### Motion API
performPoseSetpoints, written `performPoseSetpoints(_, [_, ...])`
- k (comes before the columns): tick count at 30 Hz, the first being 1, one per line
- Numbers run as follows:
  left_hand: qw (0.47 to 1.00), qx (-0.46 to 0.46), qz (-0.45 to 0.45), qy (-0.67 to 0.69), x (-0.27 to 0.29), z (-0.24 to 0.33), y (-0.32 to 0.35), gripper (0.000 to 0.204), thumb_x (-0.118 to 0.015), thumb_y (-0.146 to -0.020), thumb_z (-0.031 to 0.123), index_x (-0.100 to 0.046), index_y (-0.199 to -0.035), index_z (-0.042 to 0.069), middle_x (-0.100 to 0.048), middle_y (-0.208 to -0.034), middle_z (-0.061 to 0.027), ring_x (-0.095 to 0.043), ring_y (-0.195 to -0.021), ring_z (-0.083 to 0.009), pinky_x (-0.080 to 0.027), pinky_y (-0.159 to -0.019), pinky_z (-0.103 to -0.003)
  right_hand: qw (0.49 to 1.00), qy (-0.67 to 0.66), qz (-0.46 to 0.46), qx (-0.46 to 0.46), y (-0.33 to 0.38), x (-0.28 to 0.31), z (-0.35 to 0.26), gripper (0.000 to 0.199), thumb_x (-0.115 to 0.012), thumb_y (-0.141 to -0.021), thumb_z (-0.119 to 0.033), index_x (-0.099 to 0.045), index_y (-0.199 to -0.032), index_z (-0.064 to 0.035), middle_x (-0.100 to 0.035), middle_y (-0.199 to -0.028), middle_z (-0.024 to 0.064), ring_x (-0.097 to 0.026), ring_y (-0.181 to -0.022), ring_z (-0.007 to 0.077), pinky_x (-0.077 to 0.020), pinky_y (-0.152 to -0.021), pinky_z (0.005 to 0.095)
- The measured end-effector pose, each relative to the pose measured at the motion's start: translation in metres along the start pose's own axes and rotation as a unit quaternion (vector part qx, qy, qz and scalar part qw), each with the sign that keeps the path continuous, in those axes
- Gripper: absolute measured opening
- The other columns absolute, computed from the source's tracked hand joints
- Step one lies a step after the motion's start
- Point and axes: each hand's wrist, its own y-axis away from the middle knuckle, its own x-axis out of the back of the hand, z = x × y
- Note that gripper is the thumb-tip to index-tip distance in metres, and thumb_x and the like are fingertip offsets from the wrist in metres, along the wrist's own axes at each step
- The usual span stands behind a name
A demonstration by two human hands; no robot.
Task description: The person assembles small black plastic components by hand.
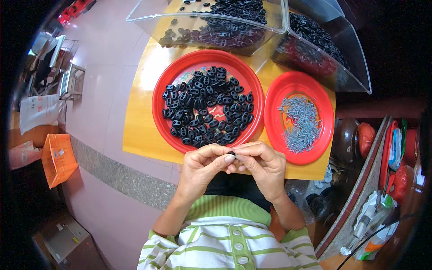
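Observation:
My left hand [201, 165] and my right hand [264, 164] meet at the near edge of the large red tray [158, 105]. Between the left thumb and fingers is a small black oval plastic piece [231, 153], mostly covered by the fingertips. The right thumb and forefinger are pinched against it; whatever they hold is too small and hidden to name. Many black oval pieces [202, 96], each with two holes, fill the tray. A smaller red tray [327, 121] to the right carries a heap of thin grey screws [300, 123].
Two clear plastic bins, a left one [157, 28] and a right one [353, 67], hold more black pieces at the far side of the yellow tabletop [137, 121]. An orange basket [58, 159] stands on the floor at left. Bags and household items [375, 213] crowd the right.

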Motion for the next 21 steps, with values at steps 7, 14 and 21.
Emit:
performPoseSetpoints(7, [1.000, 0.003, 0.005, -0.006, 0.004, 0.008, -0.003, 0.012, -0.057, -0.088, 0.003, -0.061, -0.096, -0.004, -0.063, -0.083, -0.0061, -0.060, -0.075, -0.0096, -0.050, -0.067, -0.021, 0.997, 0.064, 0.022, 0.040, -0.004, -0.004, 0.006, 0.011, -0.059, -0.085, 0.001, -0.063, -0.095, 0.0002, -0.063, -0.092, 0.0070, -0.061, -0.075, 0.0104, -0.0518, -0.064, 0.0217])
performPoseSetpoints(14, [0.996, -0.047, -0.029, -0.071, 0.035, 0.008, -0.004, 0.009, -0.061, -0.084, 0.001, -0.063, -0.092, -0.002, -0.061, -0.087, -0.0049, -0.059, -0.076, -0.0083, -0.049, -0.066, -0.021, 0.951, 0.294, -0.036, 0.083, -0.047, -0.003, -0.006, 0.018, -0.063, -0.080, -0.002, -0.065, -0.098, -0.0023, -0.063, -0.086, 0.0106, -0.062, -0.075, 0.0184, -0.0486, -0.063, 0.0284])
performPoseSetpoints(21, [0.995, -0.051, -0.042, -0.080, 0.039, 0.003, -0.003, 0.008, -0.062, -0.083, 0.000, -0.064, -0.091, -0.001, -0.061, -0.087, -0.0034, -0.057, -0.075, -0.0058, -0.047, -0.064, -0.019, 0.858, 0.479, -0.038, 0.180, -0.088, -0.030, 0.026, 0.011, -0.066, -0.076, -0.012, -0.061, -0.084, -0.0073, -0.054, -0.081, 0.0047, -0.058, -0.079, 0.0223, -0.0496, -0.059, 0.0352])
